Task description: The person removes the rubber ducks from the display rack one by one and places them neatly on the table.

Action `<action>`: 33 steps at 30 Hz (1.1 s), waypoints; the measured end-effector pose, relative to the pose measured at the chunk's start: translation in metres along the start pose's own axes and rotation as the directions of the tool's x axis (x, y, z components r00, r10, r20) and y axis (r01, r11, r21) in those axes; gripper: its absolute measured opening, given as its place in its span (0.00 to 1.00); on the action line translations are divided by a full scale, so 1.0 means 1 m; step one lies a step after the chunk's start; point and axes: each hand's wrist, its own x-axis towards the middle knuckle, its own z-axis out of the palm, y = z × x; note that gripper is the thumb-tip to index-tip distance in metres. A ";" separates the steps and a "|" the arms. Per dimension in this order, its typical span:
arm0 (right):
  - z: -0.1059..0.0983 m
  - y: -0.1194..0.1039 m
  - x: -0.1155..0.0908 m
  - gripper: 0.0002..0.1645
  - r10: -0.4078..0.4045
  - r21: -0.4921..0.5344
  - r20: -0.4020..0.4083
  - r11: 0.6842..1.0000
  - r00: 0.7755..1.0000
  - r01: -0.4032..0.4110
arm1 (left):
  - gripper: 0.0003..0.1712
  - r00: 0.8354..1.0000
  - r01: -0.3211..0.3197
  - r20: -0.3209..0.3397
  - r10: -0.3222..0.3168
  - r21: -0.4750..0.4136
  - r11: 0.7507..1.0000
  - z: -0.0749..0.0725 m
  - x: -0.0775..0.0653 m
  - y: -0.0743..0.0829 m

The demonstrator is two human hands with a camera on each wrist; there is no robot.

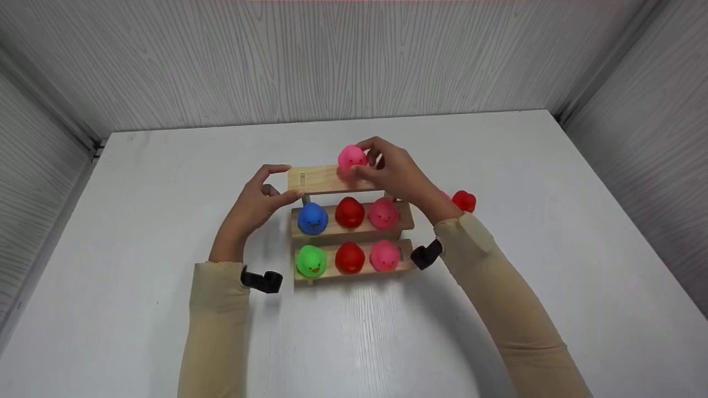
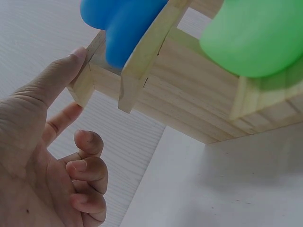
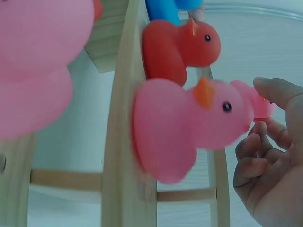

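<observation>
A three-step wooden rack [image 1: 316,180] stands on the table. My left hand [image 1: 253,200] grips the left end of its top board between thumb and index finger, with the other fingers curled loosely. At the right part of that board, my right hand [image 1: 397,170] pinches a pink rubber duck [image 1: 352,158]. In the right wrist view this duck is largely hidden behind another pink duck [image 3: 165,132]. On the middle step sit a blue duck [image 1: 312,219], a red duck [image 1: 349,213] and that pink one. The bottom step holds a green duck [image 1: 311,261], a red duck [image 1: 349,258] and a pink duck [image 1: 384,255].
To the right of the rack, a red duck [image 1: 464,200] lies on the white table [image 1: 553,232], with a bit of pink showing beside it behind my right forearm. A wood-grained panel [image 1: 332,61] rises behind the table, and side panels stand left and right.
</observation>
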 end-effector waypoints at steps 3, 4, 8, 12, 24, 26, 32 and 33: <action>-0.008 0.005 -0.002 0.24 0.010 -0.004 -0.011 1.000 1.000 -0.010 | 0.42 1.000 -0.004 -0.002 0.004 0.000 1.000 0.000 0.000 0.000; -0.010 0.007 -0.003 0.24 0.018 -0.005 -0.013 1.000 1.000 -0.018 | 0.42 1.000 -0.005 -0.004 0.005 0.000 1.000 0.000 0.000 0.000; -0.020 0.017 -0.007 0.24 0.044 0.003 -0.025 0.999 0.999 -0.044 | 0.41 1.000 -0.010 -0.010 0.010 -0.001 1.000 0.000 0.000 0.000; -0.029 0.027 -0.009 0.25 0.049 -0.005 -0.042 0.999 0.998 -0.050 | 0.41 0.999 -0.036 -0.017 0.036 -0.001 0.999 0.000 0.000 0.000; -0.056 0.049 -0.023 0.25 0.091 -0.040 -0.095 0.995 0.991 -0.095 | 0.42 0.999 -0.048 -0.017 0.047 -0.008 0.999 0.001 -0.001 -0.001; -0.060 0.054 -0.025 0.26 0.107 -0.045 -0.101 0.993 0.989 -0.112 | 0.42 0.999 -0.050 -0.016 0.050 -0.009 0.999 0.001 -0.001 -0.001; -0.076 0.065 -0.031 0.27 0.127 -0.073 -0.120 0.988 0.985 -0.136 | 0.42 0.999 -0.033 -0.014 0.032 -0.006 0.999 0.001 -0.001 -0.002; -0.078 0.066 -0.033 0.27 0.133 -0.078 -0.122 0.987 0.984 -0.143 | 0.42 0.999 -0.030 -0.013 0.030 -0.006 1.000 0.001 -0.001 -0.002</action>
